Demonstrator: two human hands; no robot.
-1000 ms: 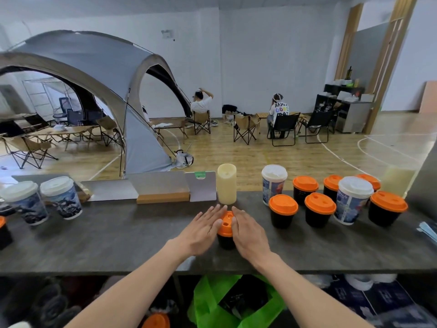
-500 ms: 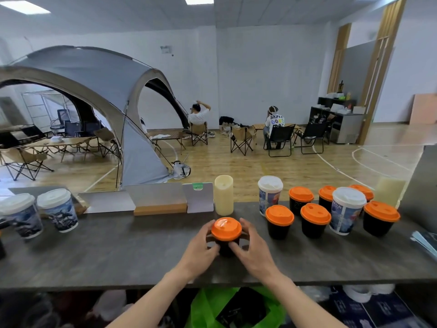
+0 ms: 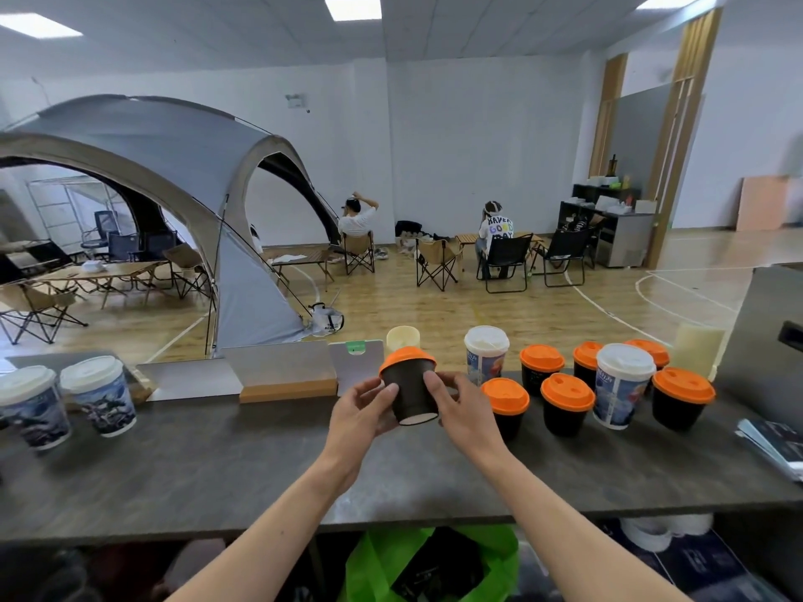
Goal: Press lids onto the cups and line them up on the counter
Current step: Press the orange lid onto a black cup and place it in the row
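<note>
A small black cup with an orange lid (image 3: 409,386) is lifted above the dark counter (image 3: 243,467) and tilted, its base toward me. My left hand (image 3: 363,412) grips its left side and my right hand (image 3: 462,408) grips its right side, thumbs on the wall. To the right stand several black cups with orange lids (image 3: 565,404) and two tall printed cups with white lids (image 3: 622,384). Two more white-lidded printed cups (image 3: 101,395) stand at the far left.
A cream cylinder (image 3: 403,338) and a card stand on a wooden block (image 3: 287,375) sit at the counter's back edge. A grey box (image 3: 764,341) rises at the right. A green bag (image 3: 434,562) lies under the counter. Tent, chairs and seated people are beyond.
My hands went from pressing flat on the lid to gripping the cup's sides, then lifted it off the counter and tilted it. The camera view rose.
</note>
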